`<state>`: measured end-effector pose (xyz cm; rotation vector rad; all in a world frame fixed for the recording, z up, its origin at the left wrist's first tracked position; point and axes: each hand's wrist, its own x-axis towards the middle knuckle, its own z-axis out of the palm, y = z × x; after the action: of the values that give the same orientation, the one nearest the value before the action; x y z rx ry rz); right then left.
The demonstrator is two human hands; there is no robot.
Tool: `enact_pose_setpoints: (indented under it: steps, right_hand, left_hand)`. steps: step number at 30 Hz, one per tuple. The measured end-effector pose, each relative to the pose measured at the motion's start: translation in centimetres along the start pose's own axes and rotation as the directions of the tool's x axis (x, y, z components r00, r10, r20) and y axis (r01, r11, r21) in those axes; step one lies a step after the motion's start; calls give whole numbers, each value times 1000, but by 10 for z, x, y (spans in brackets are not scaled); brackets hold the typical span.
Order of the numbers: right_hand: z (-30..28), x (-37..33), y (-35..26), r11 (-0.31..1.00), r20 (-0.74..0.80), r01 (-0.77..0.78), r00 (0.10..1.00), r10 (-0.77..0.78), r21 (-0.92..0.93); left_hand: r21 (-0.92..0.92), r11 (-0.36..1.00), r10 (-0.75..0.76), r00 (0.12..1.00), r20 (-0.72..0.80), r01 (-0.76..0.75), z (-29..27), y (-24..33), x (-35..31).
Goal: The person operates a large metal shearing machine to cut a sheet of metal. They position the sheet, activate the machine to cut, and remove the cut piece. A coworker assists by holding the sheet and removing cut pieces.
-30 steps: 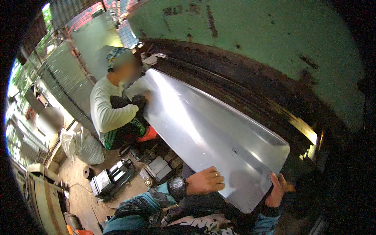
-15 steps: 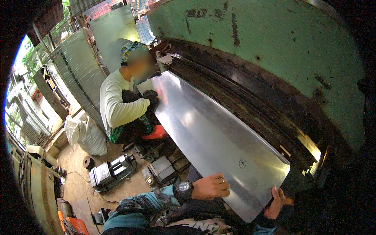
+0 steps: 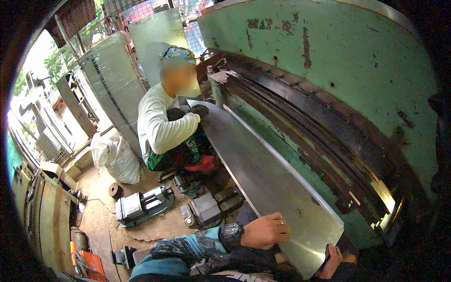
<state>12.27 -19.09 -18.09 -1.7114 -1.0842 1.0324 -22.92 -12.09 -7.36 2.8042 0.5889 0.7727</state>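
- As the long metal sheet (image 3: 277, 178) drops and tilts, a green strip of the big machine (image 3: 357, 61) opens beyond it, ahead of the right hand (image 3: 332, 261); the sheet now looks clear of the machine's dark ledge, its weight probably on the people
- Right hand half closed on the near-end corner, thumb on top, fingers mostly hidden
- Left hand (image 3: 267, 230) loosely curled over the near long edge; how firm, cannot tell
- Count: one sheet, stretching ahead-left from both hands to one co-worker (image 3: 162, 117); two grey vise-like tools (image 3: 145, 205) left of the left hand; one pale sack (image 3: 117, 160) farther left
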Motion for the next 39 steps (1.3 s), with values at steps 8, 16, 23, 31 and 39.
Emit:
enact_pose_setpoints:
  steps: [8, 16, 23, 31, 39]
  right_hand:
    - [19, -8, 31, 953, 11, 301, 953, -302, 14]
    - [40, -4, 23, 582, 202, -401, 904, 377, 707]
    - [52, 27, 76, 397, 244, -480, 823, 513, 782]
    - [75, 75, 105, 136, 391, -533, 748, 536, 835]
    - [84, 95, 114, 205, 217, -481, 682, 698, 852]
  left_hand:
    - [10, 995, -99, 992, 77, 98, -3, -16, 13]
    - [-123, 973, -173, 972, 159, 193, 18, -60, 50]
    - [-84, 954, -264, 941, 213, 287, 66, -100, 77]
    - [-124, 925, -318, 912, 260, 358, 121, -153, 103]
    - [-72, 900, -386, 864, 325, 429, 188, -195, 106]
